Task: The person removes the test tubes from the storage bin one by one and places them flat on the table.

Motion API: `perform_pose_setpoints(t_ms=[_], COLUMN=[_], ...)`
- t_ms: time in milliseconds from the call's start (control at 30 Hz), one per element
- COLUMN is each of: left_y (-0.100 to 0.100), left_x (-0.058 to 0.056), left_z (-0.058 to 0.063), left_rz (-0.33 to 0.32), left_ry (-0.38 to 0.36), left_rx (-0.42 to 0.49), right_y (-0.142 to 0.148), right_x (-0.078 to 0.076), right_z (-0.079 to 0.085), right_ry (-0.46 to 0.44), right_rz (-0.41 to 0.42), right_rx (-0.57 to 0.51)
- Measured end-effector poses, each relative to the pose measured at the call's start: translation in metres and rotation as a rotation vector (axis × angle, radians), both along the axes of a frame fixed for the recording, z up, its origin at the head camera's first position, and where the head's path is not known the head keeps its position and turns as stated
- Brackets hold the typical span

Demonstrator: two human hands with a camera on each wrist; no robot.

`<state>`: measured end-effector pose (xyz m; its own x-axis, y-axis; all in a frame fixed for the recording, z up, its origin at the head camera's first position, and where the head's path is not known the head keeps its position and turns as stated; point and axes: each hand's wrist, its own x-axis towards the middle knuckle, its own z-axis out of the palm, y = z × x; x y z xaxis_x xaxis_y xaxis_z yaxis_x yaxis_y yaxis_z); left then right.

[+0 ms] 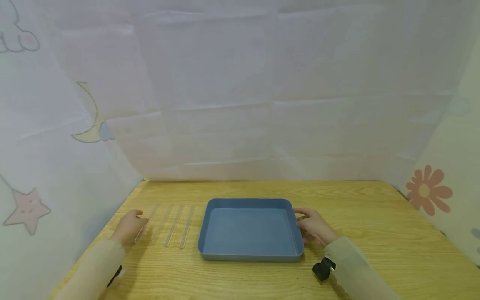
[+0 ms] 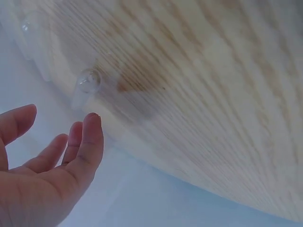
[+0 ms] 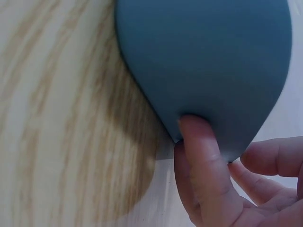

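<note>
Beside the leftmost of several slim clear tubes [image 1: 141, 233] is my left hand [image 1: 131, 225], fingers apart and loosely bent. In the left wrist view, a clear rounded tube end [image 2: 89, 81] lies just beyond its fingertips [image 2: 92, 123], and nothing shows between thumb and fingers. A shallow rectangular blue-grey tray [image 1: 249, 231] stands to the right of the tubes, its inside bare. My right hand [image 1: 314, 226] touches the tray's right side. Up close in the right wrist view, fingertips press the tray's outer wall [image 3: 203, 56], with another finger [image 3: 265, 156] by its edge.
The wooden table [image 1: 375, 216] carries the tray and tubes. A pale sheet [image 1: 262, 104] hangs behind it, with printed sheets at both sides. A small black device [image 1: 323, 268] is strapped at the right sleeve.
</note>
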<state>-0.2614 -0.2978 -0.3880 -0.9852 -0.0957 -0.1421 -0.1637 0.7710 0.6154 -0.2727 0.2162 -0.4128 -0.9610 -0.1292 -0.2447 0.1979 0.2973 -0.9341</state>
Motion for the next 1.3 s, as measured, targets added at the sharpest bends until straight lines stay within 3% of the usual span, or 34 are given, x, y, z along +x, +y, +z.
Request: perform_pose_setpoints(t_ms=[200,667,1300], left_y=[0.003,0.011,0.027], left_x=[0.014,0.032,0.047], left_z=[0.005,0.008,0.01], left_rz=[0.005,-0.004,-0.019], left_ry=[0.038,0.102,0.095], left_rx=[0.001,0.061,0.12], right_y=[0.0,0.001,0.001], right_x=[0.0,-0.002,-0.001], right_z=[-0.001,-0.002,-0.002], right_ry=[0.012,-0.005,-0.005], right_rz=[0.005,-0.001,-0.002], right_rx=[0.005,0.013,0.009])
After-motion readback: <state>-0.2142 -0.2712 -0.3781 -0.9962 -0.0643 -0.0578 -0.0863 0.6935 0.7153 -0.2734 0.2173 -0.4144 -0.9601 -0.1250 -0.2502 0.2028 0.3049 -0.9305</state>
